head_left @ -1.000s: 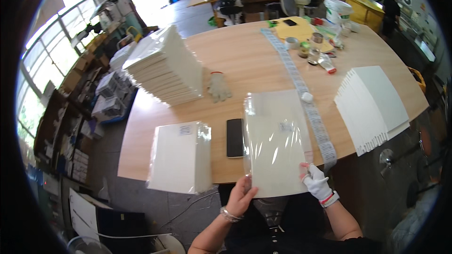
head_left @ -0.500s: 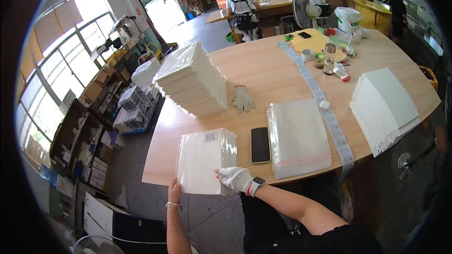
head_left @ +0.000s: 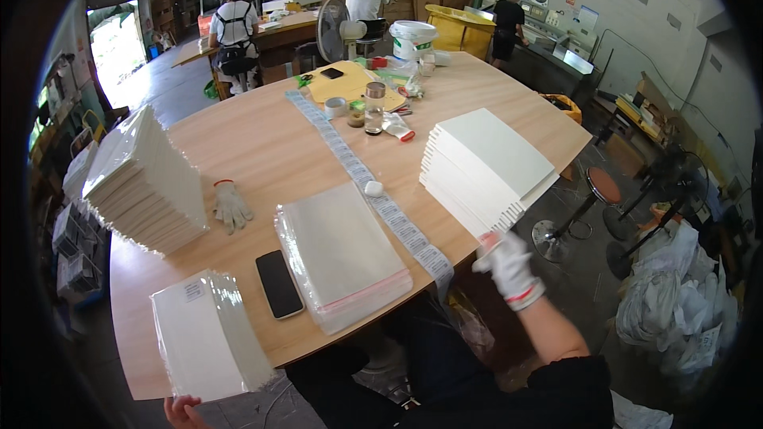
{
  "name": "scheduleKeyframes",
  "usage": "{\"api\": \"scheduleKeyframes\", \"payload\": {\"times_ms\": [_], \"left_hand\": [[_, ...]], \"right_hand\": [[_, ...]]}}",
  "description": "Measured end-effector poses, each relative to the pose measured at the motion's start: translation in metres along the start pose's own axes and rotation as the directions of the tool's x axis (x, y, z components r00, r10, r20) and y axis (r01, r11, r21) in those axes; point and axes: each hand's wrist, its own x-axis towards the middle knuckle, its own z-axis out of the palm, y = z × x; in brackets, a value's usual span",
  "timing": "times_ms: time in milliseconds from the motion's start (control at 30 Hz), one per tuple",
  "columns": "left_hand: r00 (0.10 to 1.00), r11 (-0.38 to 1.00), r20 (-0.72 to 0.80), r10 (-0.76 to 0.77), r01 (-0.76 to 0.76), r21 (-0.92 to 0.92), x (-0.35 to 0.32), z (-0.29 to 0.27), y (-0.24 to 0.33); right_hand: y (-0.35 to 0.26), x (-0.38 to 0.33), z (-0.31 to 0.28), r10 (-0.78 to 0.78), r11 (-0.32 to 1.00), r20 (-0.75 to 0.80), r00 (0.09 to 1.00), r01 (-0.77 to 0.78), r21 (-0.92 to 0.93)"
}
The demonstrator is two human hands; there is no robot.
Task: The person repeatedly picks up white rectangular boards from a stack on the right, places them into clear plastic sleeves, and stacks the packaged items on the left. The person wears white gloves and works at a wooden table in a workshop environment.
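Observation:
My left hand [head_left: 184, 412] shows only in part at the lower edge, fingers curled at the near edge of a low stack of white packs in clear film [head_left: 199, 334]. A small label sits on the top pack. My right hand [head_left: 511, 268], in a white glove with bare fingertips, is slightly blurred. Its fingers look apart, just off the near corner of a fanned stack of white boards [head_left: 497, 163]. Whether they touch the boards I cannot tell. Between the hands lie a pile of clear plastic bags [head_left: 342, 246] and a black phone [head_left: 280, 284].
A tall stack of wrapped packs [head_left: 147, 183] and a loose glove [head_left: 231, 206] are on the table's left. A label strip [head_left: 381, 202] runs across the table. Farther back are a glass bottle [head_left: 374, 107], a bucket [head_left: 412, 41] and a fan [head_left: 331, 30]. Several people work beyond.
The view has turned right. My right hand has left the wrapped stack and swung right to the white boards. My left hand stays by the wrapped stack's near edge.

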Motion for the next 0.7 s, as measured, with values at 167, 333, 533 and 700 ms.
{"api": "scheduleKeyframes", "payload": {"times_ms": [167,333,533,700], "left_hand": [[0.931,0.993,0.352,0.092,-0.062,-0.097,-0.018,0.065,0.003],[0.915,0.996,0.394,0.085,-0.069,-0.056,-0.034,0.121,0.017],[0.740,0.999,0.673,0.000,0.034,-0.037,-0.041,0.170,0.044],[0.411,0.991,0.909,0.065,-0.135,-0.010,-0.048,0.242,0.025]], "right_hand": [[-0.040,0.065,-0.111,-0.592,0.302,0.176,0.787,0.419,-0.856],[-0.046,0.095,-0.110,-0.341,0.181,0.325,0.882,0.401,-0.898],[-0.008,0.100,-0.117,-0.488,0.609,-0.052,0.871,0.297,-0.735],[-0.032,0.099,-0.116,0.370,0.819,-0.172,0.913,-0.233,0.524]]}}
